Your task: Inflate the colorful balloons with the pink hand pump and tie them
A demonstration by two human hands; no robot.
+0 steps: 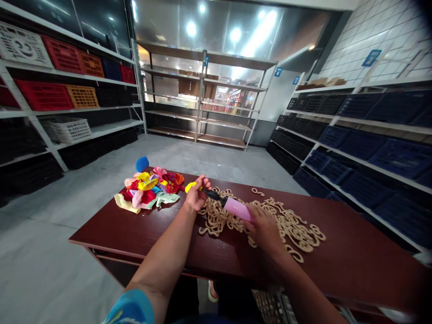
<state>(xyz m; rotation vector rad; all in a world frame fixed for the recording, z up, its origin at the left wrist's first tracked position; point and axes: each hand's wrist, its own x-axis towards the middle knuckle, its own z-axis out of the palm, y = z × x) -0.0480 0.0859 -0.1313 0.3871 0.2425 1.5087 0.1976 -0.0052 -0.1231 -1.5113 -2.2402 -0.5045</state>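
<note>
My right hand [265,227] is wrapped round the pink barrel of a balloon hand pump [236,208]. The pump's black nozzle end points left, toward my left hand [198,193]. That hand, palm up with curled fingers, holds a small yellow balloon [191,186] at the nozzle's tip; its exact fit there is hidden by the fingers. Under and around the pump lies a spread of tan, curled S-shaped pieces [299,229]. To the left of my left hand, a heap of limp, many-coloured pieces [143,191], apparently deflated balloons, rests on the table.
The dark red-brown table [135,236] stands in front of me. A rounded blue object [142,164] is at its far left edge. Shelving with crates [62,54] lines the left, a metal rack [202,94] stands ahead, and dark blue crates [398,155] fill shelves on the right.
</note>
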